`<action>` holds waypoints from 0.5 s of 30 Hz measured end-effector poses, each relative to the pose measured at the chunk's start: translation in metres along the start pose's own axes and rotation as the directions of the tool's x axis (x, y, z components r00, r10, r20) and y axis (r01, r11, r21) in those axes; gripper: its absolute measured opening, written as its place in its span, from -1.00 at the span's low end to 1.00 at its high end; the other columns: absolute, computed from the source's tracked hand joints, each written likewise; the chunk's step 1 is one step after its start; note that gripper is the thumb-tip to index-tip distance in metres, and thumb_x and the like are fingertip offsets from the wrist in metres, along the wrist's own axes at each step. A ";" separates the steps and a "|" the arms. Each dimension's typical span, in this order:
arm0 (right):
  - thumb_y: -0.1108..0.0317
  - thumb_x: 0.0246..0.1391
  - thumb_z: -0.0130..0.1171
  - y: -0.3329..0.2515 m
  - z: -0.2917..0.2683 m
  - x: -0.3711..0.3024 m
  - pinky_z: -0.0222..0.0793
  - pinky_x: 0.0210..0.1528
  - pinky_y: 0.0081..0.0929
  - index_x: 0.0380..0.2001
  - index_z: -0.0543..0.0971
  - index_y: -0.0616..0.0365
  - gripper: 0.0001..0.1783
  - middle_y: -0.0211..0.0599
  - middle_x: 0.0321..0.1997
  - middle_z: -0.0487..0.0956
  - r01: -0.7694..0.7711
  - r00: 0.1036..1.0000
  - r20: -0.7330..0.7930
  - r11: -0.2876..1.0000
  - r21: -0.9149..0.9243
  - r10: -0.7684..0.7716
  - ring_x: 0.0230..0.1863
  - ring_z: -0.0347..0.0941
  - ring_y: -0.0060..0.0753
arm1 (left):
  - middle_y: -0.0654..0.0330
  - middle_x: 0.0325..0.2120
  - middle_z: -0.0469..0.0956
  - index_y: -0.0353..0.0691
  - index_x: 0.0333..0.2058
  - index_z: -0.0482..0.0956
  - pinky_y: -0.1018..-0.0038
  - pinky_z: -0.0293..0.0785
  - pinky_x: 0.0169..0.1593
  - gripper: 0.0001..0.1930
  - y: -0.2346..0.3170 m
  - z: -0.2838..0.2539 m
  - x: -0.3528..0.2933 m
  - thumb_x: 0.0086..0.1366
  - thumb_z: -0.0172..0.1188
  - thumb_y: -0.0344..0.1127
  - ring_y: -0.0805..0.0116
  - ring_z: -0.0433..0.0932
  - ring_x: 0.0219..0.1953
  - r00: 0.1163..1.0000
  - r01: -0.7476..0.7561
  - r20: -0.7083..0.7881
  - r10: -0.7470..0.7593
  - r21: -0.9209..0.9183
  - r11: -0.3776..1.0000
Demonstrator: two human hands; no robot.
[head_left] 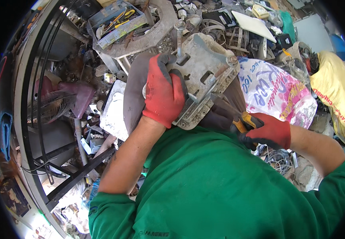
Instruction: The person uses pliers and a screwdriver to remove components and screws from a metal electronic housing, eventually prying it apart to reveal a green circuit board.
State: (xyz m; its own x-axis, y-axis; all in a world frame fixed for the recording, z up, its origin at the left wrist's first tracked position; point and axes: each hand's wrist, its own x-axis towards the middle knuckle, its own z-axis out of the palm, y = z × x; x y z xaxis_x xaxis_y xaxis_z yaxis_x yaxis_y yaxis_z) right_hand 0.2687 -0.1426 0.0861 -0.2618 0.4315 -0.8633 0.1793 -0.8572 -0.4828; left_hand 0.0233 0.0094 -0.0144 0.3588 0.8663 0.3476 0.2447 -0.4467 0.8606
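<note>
A worn grey metal plate [204,51] with slots, long bolts and a rail along one edge rests on my lap. My left hand [164,93], in a red and dark grey work glove, is closed around its left side. My right hand [270,131], in a matching glove, is closed on the yellow and black handles of pliers [243,122]. The pliers point up and left toward the plate's lower right edge. Whether their jaws touch the plate I cannot tell. A tall bolt [179,40] stands up at the plate's upper left.
Ahead stands a grey stool-like frame [162,20] with a tray of hand tools [118,26] on it. Mixed scrap parts [220,30] are heaped beyond. On the right lie a printed white bag [274,89] and a yellow sack [334,81]. A metal frame [25,99] rises at left.
</note>
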 end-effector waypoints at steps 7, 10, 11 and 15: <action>0.17 0.17 0.25 -0.026 -0.031 -0.001 0.44 0.01 -0.51 0.17 0.46 0.27 -0.42 -0.23 0.00 0.63 -0.023 0.974 0.219 0.989 -0.145 0.054 -0.03 0.54 -0.45 | -0.18 -0.06 0.40 -0.42 0.05 0.32 0.20 0.38 0.07 -0.60 0.003 0.001 -0.001 0.21 -0.02 -0.65 -0.14 0.45 -0.05 0.993 -0.119 -0.024 0.119 -0.020 0.993; 0.20 0.18 0.24 -0.029 -0.037 0.003 0.46 -0.07 -0.48 0.17 0.46 0.27 -0.44 -0.26 -0.08 0.63 -0.047 0.969 0.230 0.980 -0.192 0.091 -0.09 0.55 -0.45 | -0.19 -0.06 0.40 -0.43 0.07 0.31 0.20 0.37 0.09 -0.58 0.003 0.002 -0.002 0.20 -0.03 -0.66 -0.14 0.45 -0.05 0.993 -0.108 -0.053 0.106 -0.023 0.994; 0.22 0.17 0.24 -0.032 -0.033 0.001 0.46 -0.10 -0.48 0.17 0.46 0.27 -0.45 -0.28 -0.10 0.62 -0.100 0.966 0.232 0.993 -0.067 0.113 -0.12 0.55 -0.46 | -0.19 -0.06 0.40 -0.43 0.08 0.31 0.20 0.37 0.09 -0.57 0.003 0.002 -0.001 0.20 -0.03 -0.67 -0.14 0.45 -0.05 0.993 -0.108 -0.057 0.106 -0.025 0.994; 0.30 0.16 0.25 -0.026 -0.019 0.002 0.46 -0.19 -0.45 0.15 0.46 0.25 -0.48 -0.33 -0.16 0.59 -0.196 0.950 0.290 0.947 0.253 0.119 -0.19 0.54 -0.47 | -0.19 -0.06 0.40 -0.43 0.08 0.31 0.20 0.37 0.09 -0.56 0.001 0.003 -0.002 0.19 -0.04 -0.67 -0.15 0.45 -0.05 0.992 -0.105 -0.073 0.104 -0.011 0.994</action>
State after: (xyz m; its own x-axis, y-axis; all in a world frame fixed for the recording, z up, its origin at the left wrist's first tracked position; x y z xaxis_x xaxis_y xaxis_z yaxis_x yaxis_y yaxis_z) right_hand 0.2816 -0.1143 0.0939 -0.5019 0.2260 -0.8348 -0.0188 -0.9679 -0.2507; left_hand 0.0255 0.0066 -0.0153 0.3157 0.8289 0.4618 0.1954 -0.5330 0.8232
